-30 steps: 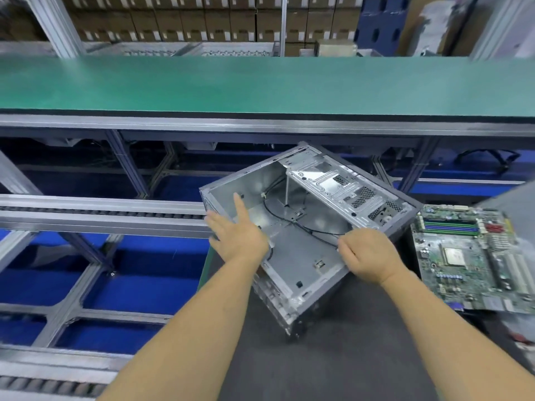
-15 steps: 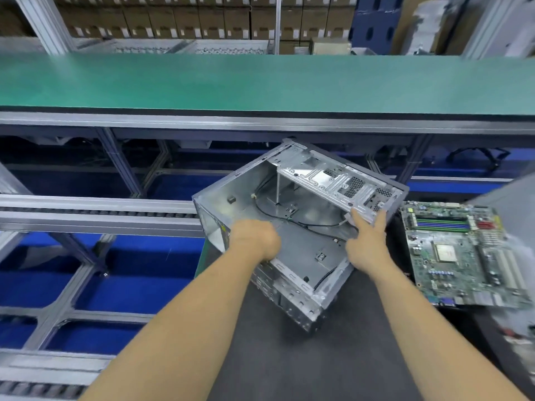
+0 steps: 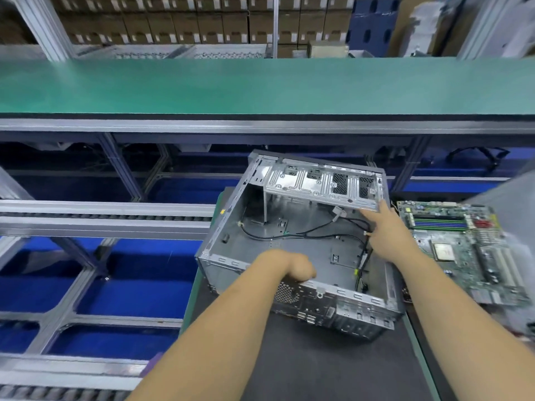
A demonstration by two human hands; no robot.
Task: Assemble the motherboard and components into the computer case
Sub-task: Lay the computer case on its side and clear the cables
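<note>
An open grey metal computer case lies on its side on the dark mat, its inside facing up with black cables across the floor. My left hand grips the case's near rear wall, fingers curled over its rim. My right hand reaches inside at the right, fingers touching the underside edge of the drive cage; whether they hold it is hidden. A green motherboard lies flat on the mat to the right of the case.
A long green conveyor belt runs across behind the case. To the left are roller rails and an open aluminium frame over a blue floor. Cardboard boxes are stacked at the back.
The case has been turned clockwise and now sits squarer to me. My left hand moved from inside the case to its near wall; my right hand moved up to the drive cage.
</note>
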